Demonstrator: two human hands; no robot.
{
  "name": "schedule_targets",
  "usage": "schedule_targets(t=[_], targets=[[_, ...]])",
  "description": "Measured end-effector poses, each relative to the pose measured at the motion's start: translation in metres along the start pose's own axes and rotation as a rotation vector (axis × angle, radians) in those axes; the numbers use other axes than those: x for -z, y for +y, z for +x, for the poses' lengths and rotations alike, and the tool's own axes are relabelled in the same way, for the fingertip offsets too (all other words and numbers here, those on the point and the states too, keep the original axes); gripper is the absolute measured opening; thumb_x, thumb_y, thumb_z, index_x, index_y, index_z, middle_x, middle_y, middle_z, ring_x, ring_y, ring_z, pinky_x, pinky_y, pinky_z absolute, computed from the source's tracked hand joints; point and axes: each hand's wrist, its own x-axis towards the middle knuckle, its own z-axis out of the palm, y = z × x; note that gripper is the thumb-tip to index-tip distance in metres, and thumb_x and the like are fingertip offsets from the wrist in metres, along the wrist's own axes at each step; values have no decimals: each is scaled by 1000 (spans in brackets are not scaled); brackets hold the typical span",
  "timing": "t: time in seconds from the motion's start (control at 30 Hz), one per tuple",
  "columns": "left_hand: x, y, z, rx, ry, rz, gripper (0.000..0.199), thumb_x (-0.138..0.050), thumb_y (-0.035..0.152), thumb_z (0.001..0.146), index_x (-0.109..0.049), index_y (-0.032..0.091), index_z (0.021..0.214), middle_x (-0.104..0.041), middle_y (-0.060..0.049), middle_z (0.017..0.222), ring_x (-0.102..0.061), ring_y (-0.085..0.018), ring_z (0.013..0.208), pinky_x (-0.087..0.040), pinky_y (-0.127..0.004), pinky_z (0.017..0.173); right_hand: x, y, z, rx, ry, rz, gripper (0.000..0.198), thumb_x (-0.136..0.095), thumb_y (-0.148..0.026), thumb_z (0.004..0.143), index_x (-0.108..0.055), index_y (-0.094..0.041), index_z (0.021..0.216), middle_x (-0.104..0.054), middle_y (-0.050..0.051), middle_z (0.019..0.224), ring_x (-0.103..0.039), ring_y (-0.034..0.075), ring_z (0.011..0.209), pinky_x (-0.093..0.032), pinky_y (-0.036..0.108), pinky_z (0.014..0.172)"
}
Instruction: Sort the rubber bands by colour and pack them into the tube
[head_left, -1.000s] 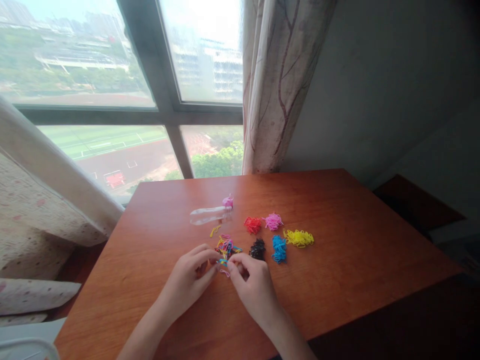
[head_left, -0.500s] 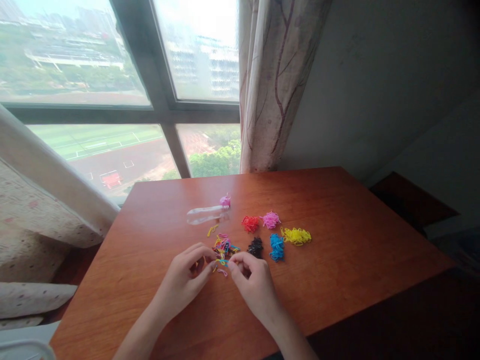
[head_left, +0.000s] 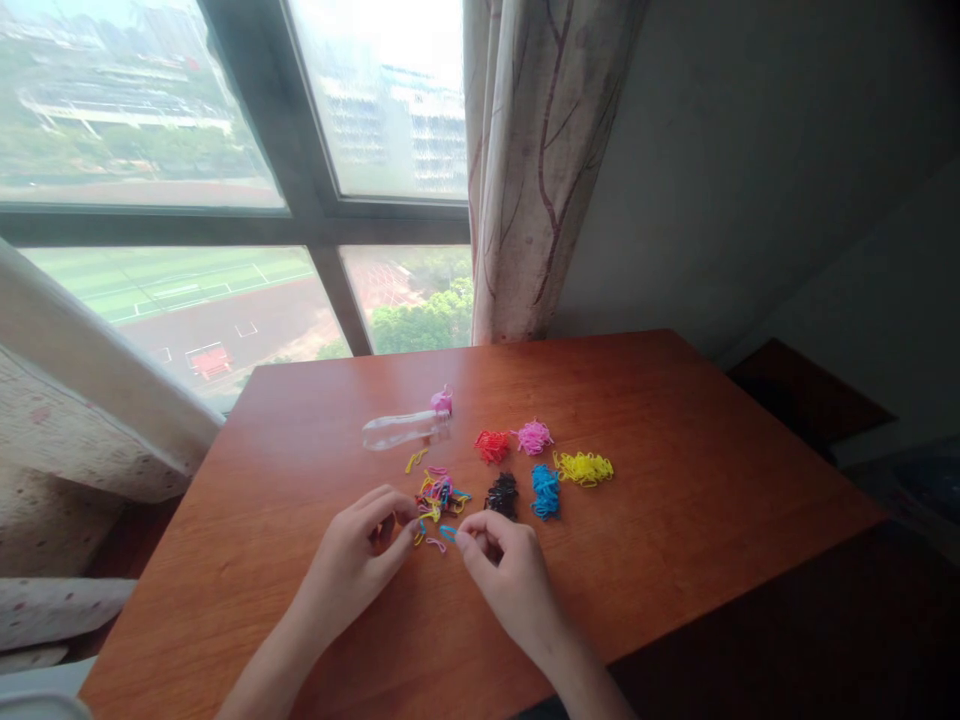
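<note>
My right hand [head_left: 501,552] pinches a small blue rubber band [head_left: 448,533] between thumb and forefinger. Opposite it, my left hand [head_left: 369,545] has its thumb and forefinger closed on a yellow rubber band [head_left: 430,517], with a bit of blue showing at the same fingertips. Just beyond the left fingertips lies a mixed heap of rubber bands [head_left: 444,492] in several colours. A loose pink rubber band [head_left: 436,545] rests on the table between the hands. Past the right hand sits a pile of black rubber bands [head_left: 501,494], close to its knuckles.
Sorted piles of red [head_left: 492,446], pink [head_left: 534,437], yellow [head_left: 585,468] and blue rubber bands [head_left: 545,491] lie to the right. A clear plastic container [head_left: 401,430] with a pink top [head_left: 442,401] lies behind the heap. The wooden table [head_left: 690,470] meets a window at the back.
My hands have drawn slightly apart. The blue band in the right fingers is now separate from the yellow band at the left fingertips. The whole view has shifted a little.
</note>
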Motion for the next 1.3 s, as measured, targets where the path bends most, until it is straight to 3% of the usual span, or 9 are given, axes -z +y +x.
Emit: schedule_targets(t=[0.47,0.83,1.03,1.3], targets=[[-4,-7,0,-15,-10,88,18,-52,28,88,-65,20,80,-59,1,69,-48,-12,56,-39,-22,55,36,24,-16,-23,123,-170,32,-50,-40,93,-67,-17,80,-50,-3,58,-46,11,52,-33,21,50],[-6,-12,-1,-11,-28,103,15,-51,26,88,-65,20,84,-60,1,73,-50,-12,58,-40,-22,56,90,50,-11,148,427,-552,24,-52,-35,94,-69,-19,88,-69,3,70,-64,15,59,-46,22,60],[-7,-12,-1,-10,-43,117,17,-50,26,89,-64,20,85,-61,1,76,-50,-12,58,-40,-21,57,96,66,-7,306,419,-667,23,-52,-30,97,-71,-19,94,-75,6,90,-71,17,74,-51,24,71],[-6,-12,-1,-14,-47,119,18,-50,28,90,-64,19,85,-62,0,76,-51,-12,58,-40,-22,57,95,68,-5,311,354,-678,22,-51,-28,97,-72,-19,97,-75,6,88,-70,18,74,-52,26,72]])
